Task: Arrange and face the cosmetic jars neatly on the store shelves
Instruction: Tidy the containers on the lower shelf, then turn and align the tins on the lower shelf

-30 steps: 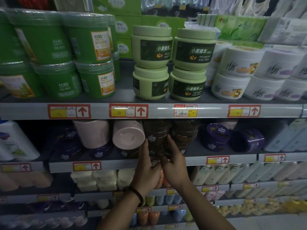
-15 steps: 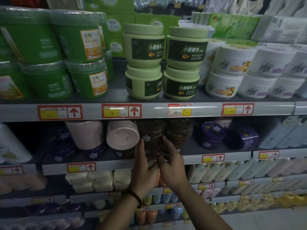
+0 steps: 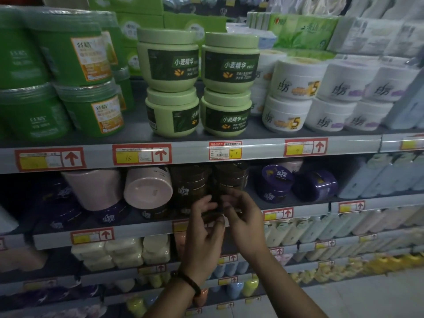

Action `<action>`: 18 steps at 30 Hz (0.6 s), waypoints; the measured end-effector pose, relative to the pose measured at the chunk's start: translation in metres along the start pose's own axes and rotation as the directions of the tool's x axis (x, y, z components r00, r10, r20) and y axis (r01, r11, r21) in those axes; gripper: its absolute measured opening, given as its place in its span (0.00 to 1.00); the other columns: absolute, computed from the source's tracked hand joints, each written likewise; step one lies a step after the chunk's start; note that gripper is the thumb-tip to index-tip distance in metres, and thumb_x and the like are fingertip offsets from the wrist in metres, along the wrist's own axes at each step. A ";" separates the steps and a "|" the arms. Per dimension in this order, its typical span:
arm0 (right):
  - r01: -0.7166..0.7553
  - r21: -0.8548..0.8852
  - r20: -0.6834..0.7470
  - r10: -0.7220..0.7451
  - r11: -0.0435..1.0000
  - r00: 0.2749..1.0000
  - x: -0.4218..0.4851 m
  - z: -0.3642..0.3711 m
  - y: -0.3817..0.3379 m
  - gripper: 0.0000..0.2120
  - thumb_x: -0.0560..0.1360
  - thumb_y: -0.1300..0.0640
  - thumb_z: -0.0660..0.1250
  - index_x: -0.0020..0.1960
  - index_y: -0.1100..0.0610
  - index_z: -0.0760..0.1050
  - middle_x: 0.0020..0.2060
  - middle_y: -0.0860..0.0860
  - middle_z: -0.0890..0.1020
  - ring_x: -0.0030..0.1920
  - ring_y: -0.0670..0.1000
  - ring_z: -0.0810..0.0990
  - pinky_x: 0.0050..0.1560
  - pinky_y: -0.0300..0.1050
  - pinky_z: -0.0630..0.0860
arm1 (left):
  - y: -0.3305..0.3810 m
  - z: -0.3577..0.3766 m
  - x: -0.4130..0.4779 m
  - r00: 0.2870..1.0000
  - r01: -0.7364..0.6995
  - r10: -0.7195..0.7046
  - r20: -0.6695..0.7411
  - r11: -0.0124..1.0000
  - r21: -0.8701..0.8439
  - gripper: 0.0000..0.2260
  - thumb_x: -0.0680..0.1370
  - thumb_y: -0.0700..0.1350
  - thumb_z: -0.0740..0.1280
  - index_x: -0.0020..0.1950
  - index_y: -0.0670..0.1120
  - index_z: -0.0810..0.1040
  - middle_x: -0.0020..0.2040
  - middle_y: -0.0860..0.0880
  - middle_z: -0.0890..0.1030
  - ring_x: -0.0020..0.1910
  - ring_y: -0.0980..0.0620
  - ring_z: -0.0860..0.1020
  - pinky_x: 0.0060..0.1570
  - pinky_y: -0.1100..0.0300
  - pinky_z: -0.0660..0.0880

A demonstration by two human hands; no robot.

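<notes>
Both the left grip (image 3: 204, 228) and the right grip (image 3: 244, 219) curl round a low brown jar (image 3: 213, 216) at the front of the middle shelf (image 3: 137, 231), below the other brown jars (image 3: 190, 184), so I judge this stack is half-faced. Above, the green jars (image 3: 229, 72) stand stacked, one label turned aside. Still to do: the pink jars (image 3: 148, 191) and purple jars (image 3: 314, 185) lie tipped and need righting

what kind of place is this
Most likely a shop's personal-care aisle: red-framed price tags along the shelf edge, stacked identical pale green jars, and rows of bottles below.
</notes>
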State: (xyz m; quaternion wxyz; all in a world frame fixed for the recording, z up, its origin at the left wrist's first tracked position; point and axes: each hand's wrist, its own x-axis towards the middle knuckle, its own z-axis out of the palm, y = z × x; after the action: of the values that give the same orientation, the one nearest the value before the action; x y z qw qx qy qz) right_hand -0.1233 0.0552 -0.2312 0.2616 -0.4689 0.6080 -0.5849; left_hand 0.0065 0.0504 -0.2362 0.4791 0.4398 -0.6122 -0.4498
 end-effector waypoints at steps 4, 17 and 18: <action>-0.001 0.003 -0.035 0.001 1.000 0.999 0.006 -0.026 0.004 0.14 0.81 0.68 0.69 0.61 0.53 0.82 0.50 0.48 0.89 0.54 0.47 0.87 0.56 0.48 0.84 | 0.004 0.023 0.004 0.997 0.026 -0.025 0.078 1.000 -0.015 0.22 0.83 0.39 0.67 0.72 0.59 0.70 0.62 0.62 0.80 0.56 0.56 0.81 0.52 0.60 0.80; -0.020 0.004 -0.128 0.020 1.000 0.992 0.030 -0.097 0.015 0.11 0.82 0.63 0.70 0.61 0.53 0.82 0.49 0.47 0.88 0.52 0.47 0.87 0.56 0.52 0.84 | 0.019 0.094 0.031 0.979 0.028 -0.025 0.200 1.000 -0.013 0.18 0.85 0.41 0.66 0.72 0.56 0.71 0.65 0.60 0.78 0.64 0.64 0.77 0.64 0.58 0.77; -0.018 -0.001 -0.136 0.018 1.000 0.991 0.032 -0.101 0.017 0.10 0.81 0.61 0.70 0.61 0.52 0.82 0.49 0.47 0.88 0.53 0.48 0.87 0.57 0.56 0.84 | 0.020 0.099 0.033 0.978 0.033 -0.029 0.205 0.999 -0.017 0.18 0.85 0.41 0.66 0.72 0.57 0.71 0.65 0.61 0.78 0.64 0.66 0.77 0.63 0.60 0.77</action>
State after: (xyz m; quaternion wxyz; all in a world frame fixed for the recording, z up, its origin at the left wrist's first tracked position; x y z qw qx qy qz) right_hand -0.2292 0.0721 -0.2216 0.2246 -0.4227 0.6292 -0.6124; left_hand -0.0983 0.0355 -0.2243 0.4110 0.3959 -0.6467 -0.5061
